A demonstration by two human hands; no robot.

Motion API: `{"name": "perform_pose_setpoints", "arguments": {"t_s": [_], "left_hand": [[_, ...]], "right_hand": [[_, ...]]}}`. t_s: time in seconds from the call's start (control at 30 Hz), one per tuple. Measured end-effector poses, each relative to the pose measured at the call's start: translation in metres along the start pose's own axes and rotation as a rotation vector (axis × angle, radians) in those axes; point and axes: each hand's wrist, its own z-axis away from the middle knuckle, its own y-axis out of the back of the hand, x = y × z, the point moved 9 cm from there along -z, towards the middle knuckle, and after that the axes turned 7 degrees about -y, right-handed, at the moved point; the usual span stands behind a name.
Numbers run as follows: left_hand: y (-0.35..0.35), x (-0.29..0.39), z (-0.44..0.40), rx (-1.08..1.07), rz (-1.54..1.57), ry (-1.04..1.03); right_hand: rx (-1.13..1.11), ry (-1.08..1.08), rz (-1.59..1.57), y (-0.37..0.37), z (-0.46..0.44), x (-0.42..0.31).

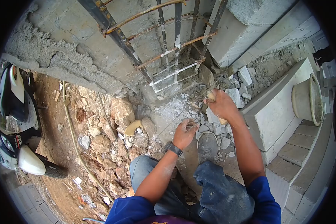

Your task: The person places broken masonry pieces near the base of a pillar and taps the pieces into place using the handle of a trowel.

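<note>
My right hand (224,106) is closed around the pale wooden handle (223,121) of a tool. A rounded, dirt-coated blade (206,75) shows beyond the knuckles, apparently the tool's head, near the foot of the steel rebar cage (178,44). My left hand (186,132), dusty and with a dark watch (173,148) on the wrist, hovers over the ground in front of my knees. Its fingers are loosely curved, with nothing visible in them. White and grey rubble chips (171,110) lie between the hands and the cage.
Rocks and broken stone (121,112) cover the ground at left, beside a long thin pole (74,130). A motorbike (26,149) is parked farther left. Large pale blocks (276,108) stand close on my right, with a bucket (308,99) behind them. A rough mortared wall (63,61) rises ahead.
</note>
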Motion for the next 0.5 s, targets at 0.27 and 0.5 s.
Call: {"name": "perform_pose_setpoints", "arguments": {"t_s": [0.27, 0.5], "left_hand": [[0.008, 0.003, 0.003, 0.032, 0.027, 0.021], [0.001, -0.003, 0.001, 0.007, -0.022, 0.000]], "right_hand": [[-0.060, -0.040, -0.057, -0.005, -0.007, 0.001], [-0.054, -0.127, -0.140, 0.000, 0.002, 0.010]]}}
